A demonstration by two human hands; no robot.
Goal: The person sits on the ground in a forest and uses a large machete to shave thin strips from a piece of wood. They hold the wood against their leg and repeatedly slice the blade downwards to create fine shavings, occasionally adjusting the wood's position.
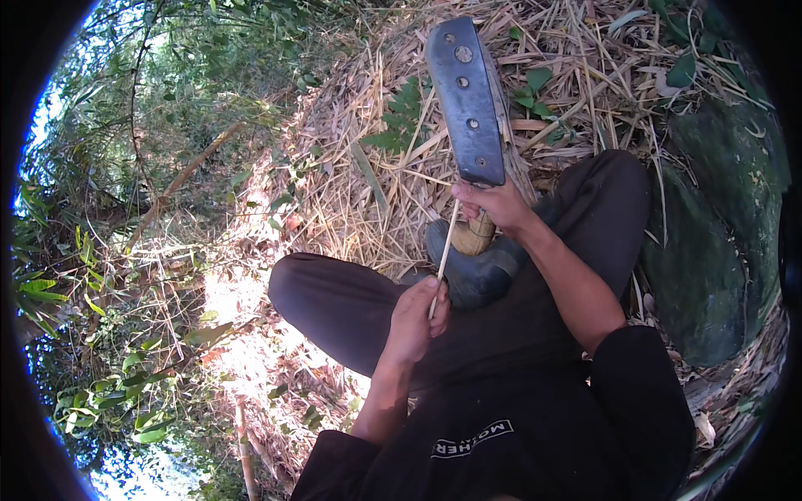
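Note:
My right hand (493, 207) is closed round the grip of a large cleaver (464, 104), just below its blade. The broad dark-grey blade points up and away, with a row of round holes along it. Below that hand shows a thick pale wooden piece (474, 237), which looks like the handle's end. In my left hand (416, 316), closed and lower down, is a thin pale stick (447, 246). It slants up to the right hand's fingertips, beside the base of the blade. Whether those fingertips pinch the stick too is hard to see.
I sit cross-legged, my dark trouser legs (334, 305) folded round a dark boot (478, 280). Dry leaves and straw (334, 192) cover the ground ahead. A large mossy rock (697, 267) lies close on the right. Green undergrowth (109, 392) and thin stems fill the left.

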